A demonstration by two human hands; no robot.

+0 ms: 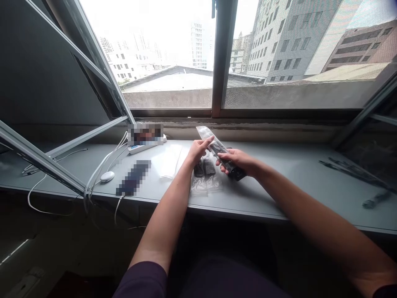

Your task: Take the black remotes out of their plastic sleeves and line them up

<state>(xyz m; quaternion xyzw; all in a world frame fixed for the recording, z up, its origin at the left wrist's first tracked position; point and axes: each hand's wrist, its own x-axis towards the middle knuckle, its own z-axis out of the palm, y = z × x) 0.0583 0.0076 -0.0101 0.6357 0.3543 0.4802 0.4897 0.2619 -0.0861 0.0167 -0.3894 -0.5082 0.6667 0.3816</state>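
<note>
My left hand [198,150] pinches the upper part of a clear plastic bag [204,131] with a long dark item inside. Lower down, my right hand [237,160] is closed around the same bag, thumb on top. The bag slants, its clear end up and to the left and its dark end down by my right palm. I cannot make out what the dark item is. Beneath my hands, more clear bags [199,188] with small black pieces [210,167] in them lie on the grey table [279,186], partly hidden by my left wrist.
Left of my hands lie white sheets or flat bags [169,163], a blurred-out phone-like object [133,178], a white round device [107,177] and a white power strip [149,146] with cables. A metal frame [71,140] slants at left. Dark strips [344,167] lie at right; windows stand behind.
</note>
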